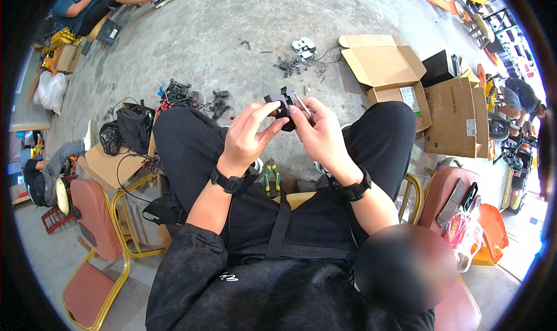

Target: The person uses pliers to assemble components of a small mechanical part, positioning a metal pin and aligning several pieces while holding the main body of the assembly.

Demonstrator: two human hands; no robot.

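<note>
A small, angular black part [284, 111], perhaps with a slim silvery piece [301, 103], is pinched between the left hand [245, 135] and right hand [321, 135] above grey concrete floor [220, 35]. An open cardboard box [380, 63] lies ahead-right; a pink chair [96, 215] stands left.

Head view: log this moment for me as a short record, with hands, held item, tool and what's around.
Left hand: fingertips pinching a small black part
Right hand: fingers on the part's right side; slim silvery piece there, exact kind unclear
Tool: green-and-yellow pliers, between the legs
Ahead of left knee: heap of dark parts on the floor
Farther ahead: white part on the floor
Beyond right knee: open cardboard box
</note>
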